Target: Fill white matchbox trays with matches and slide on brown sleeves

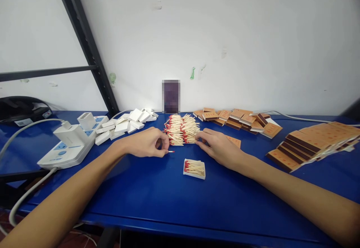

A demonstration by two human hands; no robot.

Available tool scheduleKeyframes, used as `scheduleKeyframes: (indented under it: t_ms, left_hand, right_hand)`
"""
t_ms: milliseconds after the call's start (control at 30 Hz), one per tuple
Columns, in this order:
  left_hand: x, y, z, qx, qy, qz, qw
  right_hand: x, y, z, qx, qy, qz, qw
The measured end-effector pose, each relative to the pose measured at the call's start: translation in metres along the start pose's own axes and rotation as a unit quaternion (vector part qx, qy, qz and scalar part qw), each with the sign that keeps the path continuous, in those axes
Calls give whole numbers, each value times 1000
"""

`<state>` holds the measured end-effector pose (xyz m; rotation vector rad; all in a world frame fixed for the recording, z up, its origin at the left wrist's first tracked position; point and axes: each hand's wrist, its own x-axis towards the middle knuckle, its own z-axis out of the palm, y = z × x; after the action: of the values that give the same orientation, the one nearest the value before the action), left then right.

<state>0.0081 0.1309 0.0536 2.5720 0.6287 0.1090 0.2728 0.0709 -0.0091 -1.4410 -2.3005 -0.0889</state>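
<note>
Right, the relation I steer by here is between the two hands and the small white matchbox tray [193, 176]. It lies on my side of both hands, between the forearms, with its long axis running roughly left to right and the right end swung slightly toward me. The right hand [215, 145] is the nearer one, just beyond the tray's far right corner. Inside are loose matchsticks [195, 168], most of their red heads at the left end.

My left hand [152, 143] has thumb and forefinger brought together on a single match [171, 151], whose red head points right. The right hand's fingers are curled against the right edge of the big match pile [177, 130]; I can't tell whether they grip any sticks. That pile fills the space between the hands, behind the tray, in two side-by-side columns.

Around this, a heap of white trays [136, 116] sits behind the left hand, and the power strip [60, 152] crowds the outer side of that forearm. One orange sleeve [235, 141] is partly hidden behind the right hand, scattered matchbox sleeves [239, 115] lie beyond it, and fanned flat sleeves [312, 139] flank the right forearm.
</note>
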Motion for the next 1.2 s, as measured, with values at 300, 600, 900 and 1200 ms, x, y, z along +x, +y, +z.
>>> scheduleKeyframes:
  t_ms: [300, 600, 900, 1200]
  left_hand:
    - [7, 38, 23, -77, 79, 111, 988]
    - [13, 34, 35, -191, 174, 69, 964]
    - [20, 31, 43, -198, 206, 65, 956]
    - [18, 28, 51, -135, 156, 67, 976]
  right_hand:
    - [0, 3, 4, 35, 18, -1, 999]
    - [0, 4, 4, 45, 36, -17, 998]
    - [-10, -29, -21, 349, -10, 105, 931]
    - [-26, -44, -36, 245, -46, 22, 968]
